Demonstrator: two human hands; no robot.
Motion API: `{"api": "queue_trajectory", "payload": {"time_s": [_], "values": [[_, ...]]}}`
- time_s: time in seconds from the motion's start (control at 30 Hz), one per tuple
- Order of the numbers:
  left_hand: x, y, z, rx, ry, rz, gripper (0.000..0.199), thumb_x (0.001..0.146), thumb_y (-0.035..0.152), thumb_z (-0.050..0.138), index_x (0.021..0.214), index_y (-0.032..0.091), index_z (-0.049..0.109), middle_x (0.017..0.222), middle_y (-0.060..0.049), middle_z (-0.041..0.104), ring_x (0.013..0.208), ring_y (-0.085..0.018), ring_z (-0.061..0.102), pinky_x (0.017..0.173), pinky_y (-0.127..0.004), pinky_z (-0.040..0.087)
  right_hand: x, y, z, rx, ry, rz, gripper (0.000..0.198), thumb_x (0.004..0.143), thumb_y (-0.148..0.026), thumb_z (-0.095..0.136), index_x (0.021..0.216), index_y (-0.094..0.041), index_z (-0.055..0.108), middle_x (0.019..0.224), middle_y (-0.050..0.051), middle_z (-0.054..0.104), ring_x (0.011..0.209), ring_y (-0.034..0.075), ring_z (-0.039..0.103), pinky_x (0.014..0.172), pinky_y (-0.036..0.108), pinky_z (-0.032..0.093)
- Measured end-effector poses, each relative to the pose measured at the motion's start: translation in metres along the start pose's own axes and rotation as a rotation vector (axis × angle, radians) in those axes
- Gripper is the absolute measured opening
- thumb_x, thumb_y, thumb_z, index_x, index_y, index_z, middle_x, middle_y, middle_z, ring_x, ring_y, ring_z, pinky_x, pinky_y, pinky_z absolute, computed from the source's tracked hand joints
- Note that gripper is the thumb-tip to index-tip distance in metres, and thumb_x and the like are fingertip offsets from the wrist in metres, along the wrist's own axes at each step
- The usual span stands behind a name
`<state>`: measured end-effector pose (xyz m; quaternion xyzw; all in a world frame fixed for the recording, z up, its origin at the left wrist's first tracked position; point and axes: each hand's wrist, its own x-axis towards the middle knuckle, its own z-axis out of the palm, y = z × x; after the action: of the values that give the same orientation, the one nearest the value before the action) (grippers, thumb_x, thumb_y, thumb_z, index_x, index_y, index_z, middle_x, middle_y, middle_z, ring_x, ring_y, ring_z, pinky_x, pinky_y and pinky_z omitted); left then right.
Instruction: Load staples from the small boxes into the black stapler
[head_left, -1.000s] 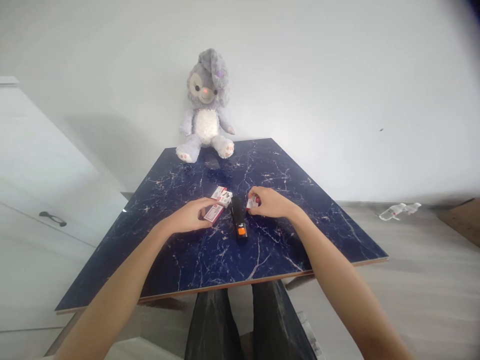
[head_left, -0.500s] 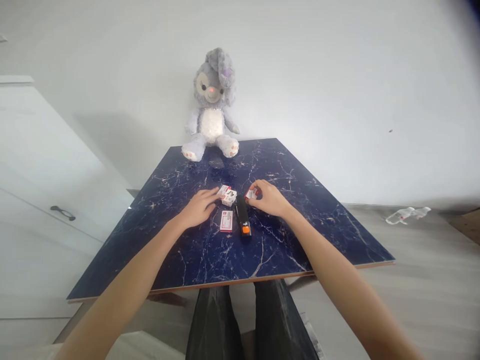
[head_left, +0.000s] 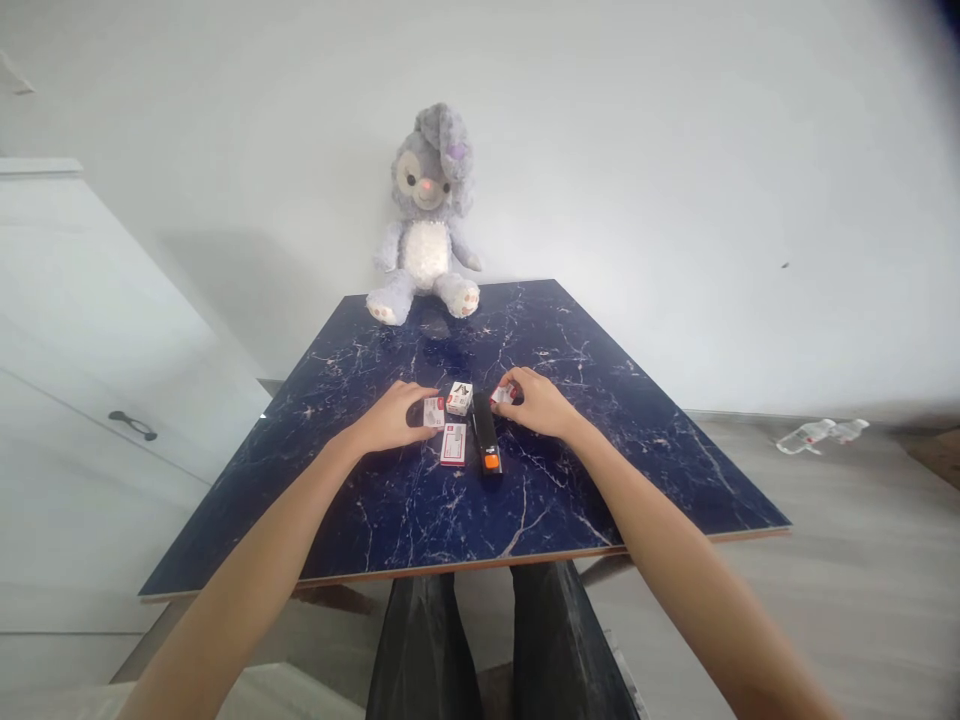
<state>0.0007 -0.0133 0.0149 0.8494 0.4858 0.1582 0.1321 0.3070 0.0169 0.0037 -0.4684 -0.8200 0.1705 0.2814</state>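
My left hand grips a small red-and-white box between thumb and fingers, low over the table. In my right hand, fingertips and thumb close on another small red-and-white box, partly covered by the fingers. Between the hands lies a black stapler with an orange patch at its near end. A white box with a dark printed picture stands left of the stapler's far end. Nearer to me, a flat white box with red edges rests beside the stapler.
The dark blue marble-patterned table has its near edge just before my legs. A grey plush rabbit sits at its far edge against the wall. At left stands a white cabinet; clear plastic bottles lie on the floor at right.
My left hand has closed on one small box and drawn it leftward and toward me, away from the white box. The right hand stays about where it was with its box.
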Motion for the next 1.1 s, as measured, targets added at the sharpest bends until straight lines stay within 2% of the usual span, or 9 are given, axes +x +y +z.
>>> {"api": "queue_trajectory", "payload": {"time_s": [0.17,0.33,0.47,0.57,0.67,0.77,0.83,0.97,1.1], "values": [[-0.011,0.019,-0.014,-0.119,0.098,-0.021,0.071,0.077,0.054,0.072,0.138,0.026,0.049,0.127,-0.01,0.058,0.116,-0.029,0.055,0.101,-0.043,0.043,0.0,0.001,-0.001,0.015,0.018,0.012,0.03,0.078,-0.04,0.071,0.098,-0.02,0.058,0.093,0.002,0.059,0.08,0.016,0.058,0.079,0.029,0.045],[-0.011,0.038,-0.01,-0.162,-0.145,0.097,0.075,0.068,0.05,0.081,0.136,0.032,0.054,0.131,-0.009,0.057,0.12,-0.033,0.053,0.098,-0.044,0.045,-0.001,-0.008,-0.004,0.041,0.107,-0.005,0.029,0.08,-0.038,0.069,0.101,-0.021,0.058,0.098,0.003,0.06,0.083,0.017,0.058,0.08,0.03,0.045],[-0.009,0.038,0.003,-0.18,-0.181,0.029,0.088,0.067,0.049,0.082,0.146,0.034,0.045,0.126,-0.011,0.059,0.113,-0.033,0.058,0.092,-0.043,0.047,-0.003,-0.02,-0.01,0.088,0.215,-0.066,0.029,0.082,-0.034,0.066,0.106,-0.022,0.056,0.105,0.005,0.06,0.091,0.019,0.058,0.086,0.033,0.047],[-0.007,0.041,0.01,-0.202,-0.157,-0.02,0.096,0.066,0.054,0.081,0.15,0.031,0.039,0.125,-0.013,0.06,0.108,-0.033,0.061,0.09,-0.043,0.047,-0.006,-0.033,-0.015,0.148,0.285,-0.205,0.03,0.082,-0.031,0.066,0.109,-0.022,0.054,0.113,0.007,0.059,0.1,0.022,0.058,0.09,0.036,0.047],[-0.008,0.049,0.009,-0.263,-0.164,-0.017,0.109,0.065,0.053,0.082,0.156,0.031,0.025,0.125,-0.012,0.062,0.107,-0.033,0.063,0.09,-0.043,0.047,-0.012,-0.049,-0.014,0.18,0.298,-0.404,0.034,0.081,-0.031,0.067,0.111,-0.023,0.053,0.123,0.01,0.057,0.112,0.026,0.055,0.095,0.042,0.047],[-0.011,0.05,0.002,-0.322,-0.174,0.01,0.121,0.063,0.05,0.084,0.158,0.032,0.012,0.134,-0.012,0.059,0.116,-0.034,0.059,0.095,-0.045,0.046,-0.019,-0.065,-0.005,0.116,0.18,-0.561,0.039,0.078,-0.032,0.069,0.113,-0.023,0.056,0.127,0.011,0.057,0.116,0.029,0.053,0.1,0.048,0.044],[-0.014,0.046,-0.002,-0.354,-0.178,0.003,0.126,0.064,0.051,0.084,0.159,0.031,0.005,0.14,-0.013,0.055,0.12,-0.034,0.057,0.096,-0.045,0.046,-0.023,-0.071,0.002,0.044,0.083,-0.606,0.037,0.077,-0.031,0.07,0.112,-0.023,0.058,0.125,0.011,0.059,0.119,0.031,0.051,0.102,0.05,0.041],[-0.017,0.039,-0.005,-0.373,-0.2,-0.021,0.127,0.065,0.051,0.083,0.159,0.031,0.0,0.144,-0.015,0.051,0.117,-0.033,0.059,0.094,-0.045,0.048,-0.024,-0.074,0.009,-0.011,0.008,-0.588,0.029,0.078,-0.036,0.073,0.102,-0.023,0.064,0.127,0.01,0.06,0.13,0.034,0.041,0.107,0.053,0.035],[-0.014,0.047,0.003,-0.334,-0.142,0.037,0.116,0.066,0.049,0.083,0.158,0.034,0.015,0.148,-0.013,0.047,0.123,-0.035,0.055,0.099,-0.047,0.046,-0.018,-0.066,0.001,0.107,0.119,-0.45,0.02,0.092,-0.036,0.06,0.104,-0.021,0.064,0.125,0.01,0.062,0.121,0.027,0.05,0.105,0.046,0.038]]}}
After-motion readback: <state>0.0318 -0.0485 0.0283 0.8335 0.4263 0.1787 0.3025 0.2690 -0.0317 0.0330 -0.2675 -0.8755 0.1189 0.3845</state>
